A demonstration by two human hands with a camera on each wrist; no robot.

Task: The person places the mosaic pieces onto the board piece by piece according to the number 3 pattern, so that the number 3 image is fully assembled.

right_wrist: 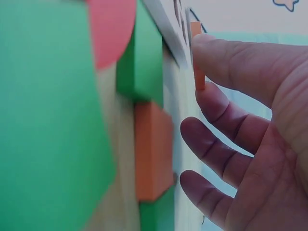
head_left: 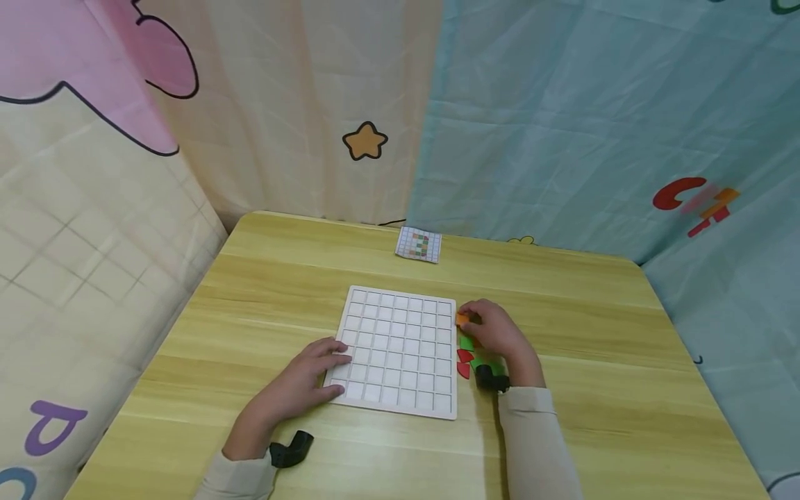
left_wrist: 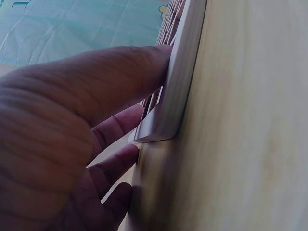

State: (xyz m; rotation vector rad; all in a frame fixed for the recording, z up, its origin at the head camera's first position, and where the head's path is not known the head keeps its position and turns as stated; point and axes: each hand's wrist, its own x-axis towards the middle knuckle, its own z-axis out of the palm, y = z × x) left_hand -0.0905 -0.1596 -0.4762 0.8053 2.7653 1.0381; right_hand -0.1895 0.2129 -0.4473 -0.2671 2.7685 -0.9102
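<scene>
Pinching an orange tile (right_wrist: 198,62) between thumb and index finger, my right hand (head_left: 496,330) works just beside the board (head_left: 394,351), at its right edge; the other fingers are loosely bent, with nothing in them. My left hand (head_left: 306,375) lies spread over the board's left side, thumb on the frame by the near corner; I read it as steadying, not gripping.

Biggest thing on my feed is the printed curtain (head_left: 531,139) at the back, then the wood-grain table (head_left: 600,319) in front of it. The white board takes the middle of that, ruled into square cells. Beyond it a small card (head_left: 418,244) with a coloured grid pattern lies near the far edge. Smallest are the pieces along the board's right edge: green tiles (right_wrist: 144,72), red tiles (head_left: 464,371) and a second orange tile (right_wrist: 154,151).

I judge this to be the pick-up step: the tile is in my fingers, though I cannot tell whether it is fully off the table. Next, I think, calls for a firm pinch and a lift above the board's rim without nudging the neighbours, the left hand guarding against a slide.
</scene>
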